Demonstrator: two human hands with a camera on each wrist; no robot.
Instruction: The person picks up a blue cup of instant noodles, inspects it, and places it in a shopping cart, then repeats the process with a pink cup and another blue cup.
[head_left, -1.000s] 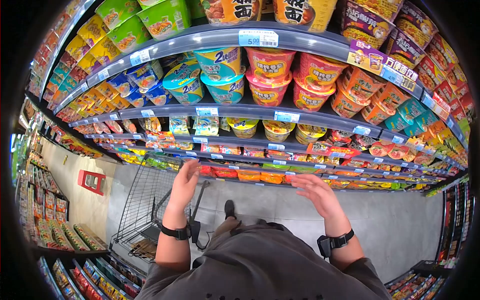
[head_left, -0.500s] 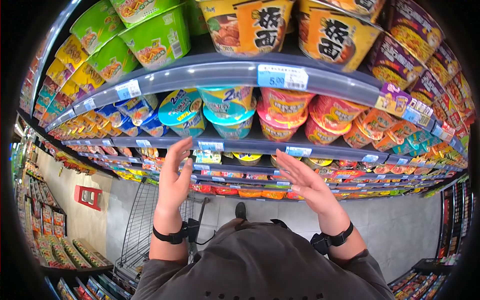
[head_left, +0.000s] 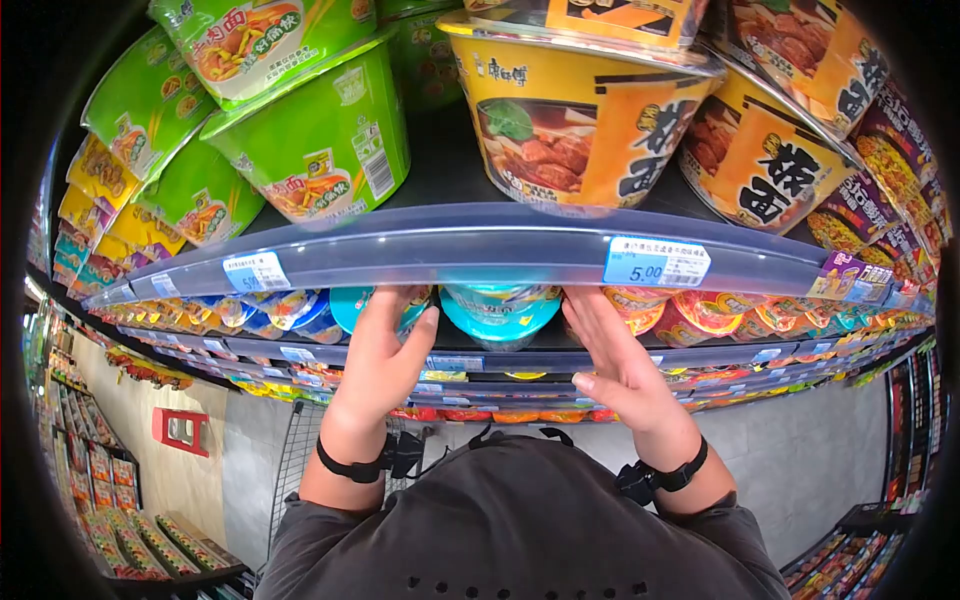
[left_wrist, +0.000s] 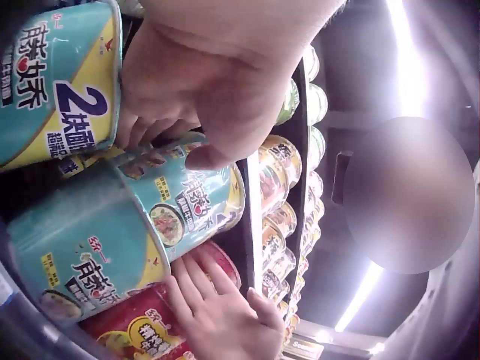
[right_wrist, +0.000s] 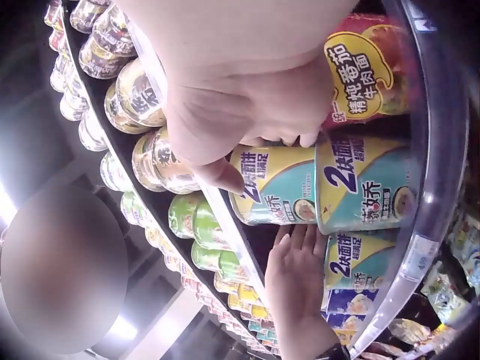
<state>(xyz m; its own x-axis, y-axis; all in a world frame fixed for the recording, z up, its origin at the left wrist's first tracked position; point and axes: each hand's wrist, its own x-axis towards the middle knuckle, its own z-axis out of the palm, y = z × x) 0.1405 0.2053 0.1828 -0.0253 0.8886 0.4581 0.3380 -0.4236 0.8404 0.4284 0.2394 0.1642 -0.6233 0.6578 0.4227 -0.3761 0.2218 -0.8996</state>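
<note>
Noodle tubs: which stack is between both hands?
The two-high teal stack, between left hand and right hand; another teal tub sits left, a red tub right.

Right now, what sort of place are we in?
Most likely a supermarket aisle: shelves are stacked with noodle tubs, price tags line their edges, and part of a wire cart shows below.
</note>
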